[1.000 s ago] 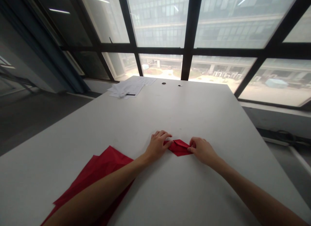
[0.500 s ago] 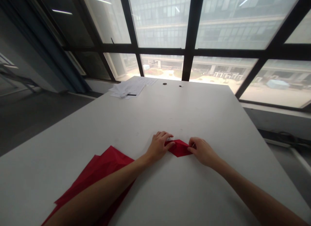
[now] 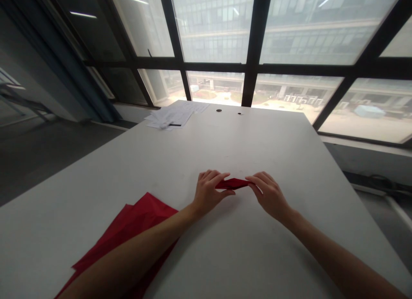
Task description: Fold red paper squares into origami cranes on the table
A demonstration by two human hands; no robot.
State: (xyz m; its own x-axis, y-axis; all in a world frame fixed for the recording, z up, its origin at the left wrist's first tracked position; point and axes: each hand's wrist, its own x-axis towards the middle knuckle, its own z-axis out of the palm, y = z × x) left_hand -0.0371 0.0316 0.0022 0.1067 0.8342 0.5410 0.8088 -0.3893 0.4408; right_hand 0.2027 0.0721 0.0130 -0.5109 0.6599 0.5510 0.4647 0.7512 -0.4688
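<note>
A small folded piece of red paper (image 3: 234,183) is held between my two hands, a little above the white table (image 3: 257,144). My left hand (image 3: 209,188) grips its left end between thumb and fingers. Its right tip is pinched by my right hand (image 3: 266,191). The paper is seen nearly edge-on, as a narrow strip with a low peak in the middle. Larger red sheets (image 3: 131,221) lie at the left near side of the table, partly hidden under my left forearm.
Loose white papers (image 3: 177,114) with a black strip on them lie at the table's far left. Two small round holes, one a cable hole (image 3: 219,110), are near the far edge. Tall windows (image 3: 215,28) stand behind the table, and a blue curtain (image 3: 86,84) hangs at the left.
The folded red paper has been tipped from showing its broad face to nearly edge-on, and both hands have risen slightly away from me. The fingers of my right hand have straightened along it.
</note>
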